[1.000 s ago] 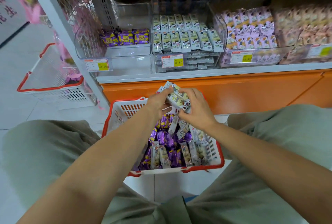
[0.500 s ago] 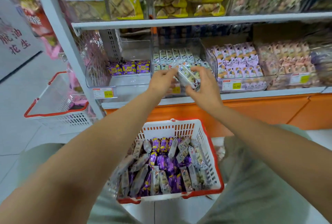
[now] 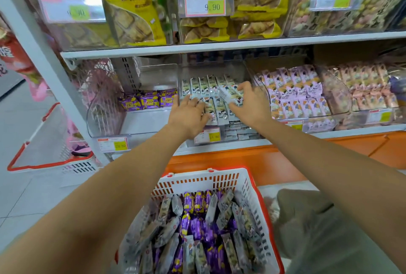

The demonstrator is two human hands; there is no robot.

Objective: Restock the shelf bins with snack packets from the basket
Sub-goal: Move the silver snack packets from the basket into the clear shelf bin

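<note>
Both my hands reach into the middle clear bin (image 3: 219, 139) on the lower shelf, which holds rows of grey-white snack packets (image 3: 203, 86). My right hand (image 3: 249, 105) grips a small stack of the same grey-white packets (image 3: 229, 96) over the rows. My left hand (image 3: 189, 114) lies flat on the front row with fingers spread and nothing held. Below, the white basket with a red rim (image 3: 248, 183) holds several purple and grey packets (image 3: 197, 227).
The left bin (image 3: 109, 120) has a few purple packets (image 3: 149, 101) at the back. The right bin holds pink-lilac packets (image 3: 294, 91). Yellow snack bags (image 3: 131, 10) fill the shelf above. A second white basket (image 3: 44, 159) stands on the floor at left.
Both hands rose from the basket with the stack of packets and went into the middle bin. My left hand let go of the stack and now rests on the packet rows.
</note>
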